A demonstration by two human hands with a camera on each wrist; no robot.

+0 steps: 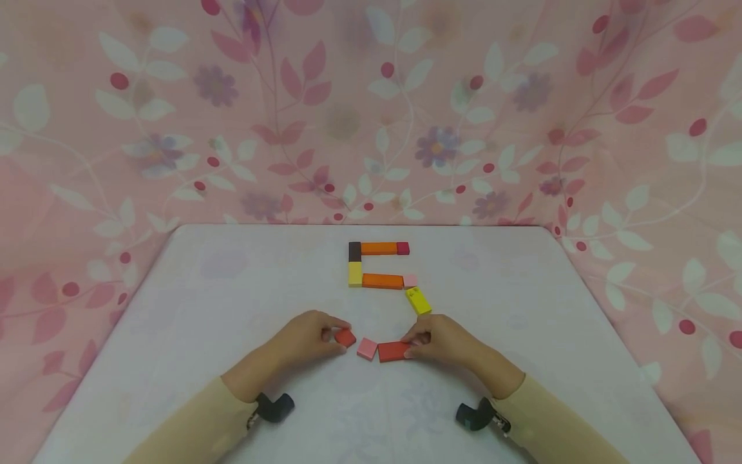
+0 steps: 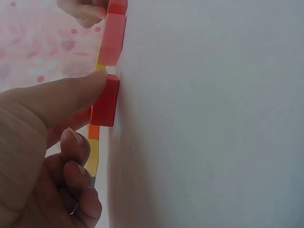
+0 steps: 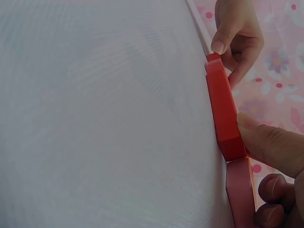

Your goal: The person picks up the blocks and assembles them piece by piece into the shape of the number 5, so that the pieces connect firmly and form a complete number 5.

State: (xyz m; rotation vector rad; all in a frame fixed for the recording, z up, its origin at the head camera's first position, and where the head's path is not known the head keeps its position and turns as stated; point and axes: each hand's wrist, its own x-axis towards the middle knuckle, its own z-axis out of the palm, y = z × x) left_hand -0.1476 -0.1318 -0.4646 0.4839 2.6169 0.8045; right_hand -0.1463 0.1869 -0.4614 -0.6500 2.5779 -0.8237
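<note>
My left hand pinches a small red block between thumb and fingers, close over the white table. In the left wrist view the thumb lies against this red block. A pink block sits just right of it, meeting a longer red block. My right hand grips that longer block's right end with thumb and forefinger. The right wrist view has the thumb at the long red block, with another pink block against its end. That pink block is mostly hidden by the hand in the head view.
Beyond the hands, an orange bar, a crimson block, a dark brown block, a pale yellow block, a second orange bar and a light pink block form a line. A bright yellow block slants below.
</note>
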